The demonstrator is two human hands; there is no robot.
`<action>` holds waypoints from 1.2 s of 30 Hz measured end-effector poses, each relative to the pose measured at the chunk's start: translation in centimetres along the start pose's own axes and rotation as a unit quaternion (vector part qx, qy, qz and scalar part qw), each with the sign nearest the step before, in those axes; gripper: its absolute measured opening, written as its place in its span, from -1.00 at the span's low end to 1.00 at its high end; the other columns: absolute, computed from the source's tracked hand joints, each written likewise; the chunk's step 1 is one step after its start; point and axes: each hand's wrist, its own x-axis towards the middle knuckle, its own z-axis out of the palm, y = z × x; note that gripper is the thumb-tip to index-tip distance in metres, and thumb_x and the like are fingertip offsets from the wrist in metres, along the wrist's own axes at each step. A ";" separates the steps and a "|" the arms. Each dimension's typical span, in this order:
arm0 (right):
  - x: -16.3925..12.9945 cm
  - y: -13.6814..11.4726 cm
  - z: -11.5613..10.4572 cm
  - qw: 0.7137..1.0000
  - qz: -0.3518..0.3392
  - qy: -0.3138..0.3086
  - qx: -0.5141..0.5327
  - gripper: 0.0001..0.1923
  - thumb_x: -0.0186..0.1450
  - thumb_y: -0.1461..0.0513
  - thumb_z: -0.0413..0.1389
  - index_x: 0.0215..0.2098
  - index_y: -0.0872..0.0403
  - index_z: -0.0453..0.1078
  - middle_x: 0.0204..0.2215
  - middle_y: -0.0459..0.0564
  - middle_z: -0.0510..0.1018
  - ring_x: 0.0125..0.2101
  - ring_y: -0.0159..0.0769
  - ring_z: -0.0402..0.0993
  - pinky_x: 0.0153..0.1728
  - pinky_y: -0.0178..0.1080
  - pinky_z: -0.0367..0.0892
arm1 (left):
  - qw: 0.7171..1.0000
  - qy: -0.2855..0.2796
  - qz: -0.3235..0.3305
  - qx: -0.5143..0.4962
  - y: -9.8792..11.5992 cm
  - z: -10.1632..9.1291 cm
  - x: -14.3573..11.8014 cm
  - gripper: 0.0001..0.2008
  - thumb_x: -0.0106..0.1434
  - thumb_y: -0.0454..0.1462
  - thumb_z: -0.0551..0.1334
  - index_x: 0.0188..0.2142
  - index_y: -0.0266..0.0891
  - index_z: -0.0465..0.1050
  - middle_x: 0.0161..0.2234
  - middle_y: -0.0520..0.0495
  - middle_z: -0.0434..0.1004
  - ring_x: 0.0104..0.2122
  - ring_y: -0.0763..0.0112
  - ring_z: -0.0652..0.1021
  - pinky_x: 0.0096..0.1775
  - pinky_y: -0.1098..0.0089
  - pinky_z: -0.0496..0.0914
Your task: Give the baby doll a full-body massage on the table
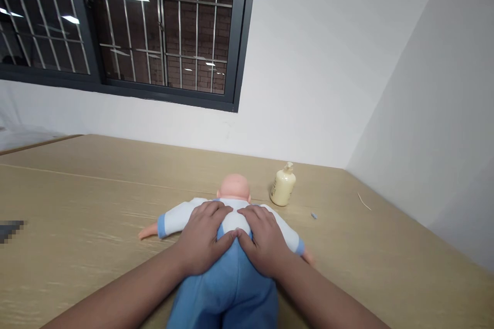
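A baby doll (227,288) lies face down on the wooden surface, its bald head pointing away from me and its arms spread. It wears a white top with blue cuffs and blue trousers. My left hand (206,236) rests flat on the left side of the doll's back, fingers stretched toward its shoulder. On the right side of the back lies my right hand (264,236), also flat. The two thumbs meet near the middle of the back. Neither hand grips anything. The doll's face is hidden.
A cream pump bottle (283,186) stands beyond the doll's right arm. Near it lie a small blue piece (314,216) and a thin pale strand (363,201). The wooden surface (96,200) meets a white wall (309,61) with a barred window (162,25).
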 end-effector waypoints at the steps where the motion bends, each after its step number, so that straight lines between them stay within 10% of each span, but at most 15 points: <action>1: -0.3 0.0 0.2 1.000 -0.006 0.006 -0.009 -0.54 0.39 0.11 0.05 0.21 0.07 0.32 0.07 0.17 0.48 0.09 0.01 0.36 0.12 0.09 0.29 | 1.000 0.012 0.004 0.007 -0.2 0.3 -0.2 -0.46 0.36 0.05 0.13 0.20 -0.19 0.39 0.14 -0.27 0.44 0.15 -0.07 0.40 0.15 -0.08 0.29; 23: 0.9 0.7 -1.3 0.993 0.063 -0.094 0.017 -0.39 0.31 -0.04 0.15 0.21 0.10 0.36 0.10 0.16 0.51 0.10 0.01 0.40 0.15 0.07 0.31 | 0.999 -0.038 -0.019 -0.005 -1.0 -0.9 0.5 -0.36 0.30 0.09 0.21 0.22 -0.23 0.37 0.18 -0.30 0.43 0.16 -0.08 0.42 0.17 -0.07 0.29; 29: 0.3 1.5 -0.9 1.000 0.005 0.011 0.026 -0.53 0.36 0.06 0.10 0.17 0.10 0.37 0.04 0.16 0.53 0.05 -0.03 0.42 0.09 0.04 0.34 | 0.999 0.022 -0.021 -0.033 -1.5 -0.8 0.0 -0.47 0.31 0.00 0.20 0.16 -0.25 0.42 0.14 -0.27 0.49 0.13 -0.02 0.45 0.16 0.00 0.32; 32: 0.0 1.2 -1.4 0.998 -0.019 0.052 -0.024 -0.73 0.37 0.16 0.05 -0.05 0.09 0.47 -0.17 0.14 0.57 -0.10 -0.06 0.47 -0.03 -0.02 0.37 | 0.997 0.067 -0.027 -0.025 -1.3 -1.6 -0.5 -0.65 0.36 -0.12 0.12 0.00 -0.23 0.51 -0.01 -0.22 0.58 0.02 0.09 0.53 0.07 0.12 0.38; 36: 0.0 0.5 -2.7 0.987 0.070 -0.028 -0.143 -0.70 0.41 0.06 0.00 -0.21 0.06 0.47 -0.50 0.05 0.54 -0.41 -0.07 0.49 -0.38 -0.13 0.27 | 0.994 -0.013 -0.094 0.052 0.1 -4.1 -0.6 -0.54 0.42 -0.04 0.00 -0.48 -0.16 0.48 -0.45 -0.12 0.57 -0.37 0.16 0.56 -0.31 0.23 0.36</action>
